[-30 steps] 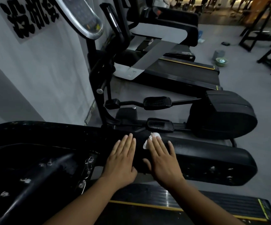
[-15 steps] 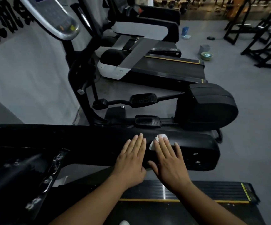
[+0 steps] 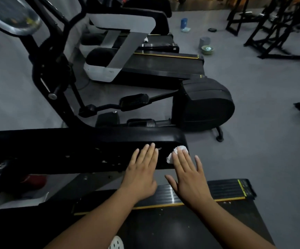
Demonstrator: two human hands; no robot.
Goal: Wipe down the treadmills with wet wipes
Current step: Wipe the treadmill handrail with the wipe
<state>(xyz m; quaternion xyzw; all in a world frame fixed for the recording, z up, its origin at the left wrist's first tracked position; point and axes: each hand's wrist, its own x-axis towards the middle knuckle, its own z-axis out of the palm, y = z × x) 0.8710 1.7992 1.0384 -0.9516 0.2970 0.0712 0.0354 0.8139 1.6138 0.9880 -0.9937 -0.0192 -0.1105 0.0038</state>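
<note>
Treadmill rail: R hand flat on wipe

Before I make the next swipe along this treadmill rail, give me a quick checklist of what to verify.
1. Wet wipe pinned under the right hand, fingers straight: ok.
2. Wipe sits on the handrail: ok, near its end.
3. Left hand flat on the handrail, apart from the wipe: ok.
4. Handrail left to cover past the wipe: not ok, it ends there.
5. Pale specks on the handrail beyond the left hand: not ok, not yet wiped.
6. Wipe damp enough: cannot tell.
</note>
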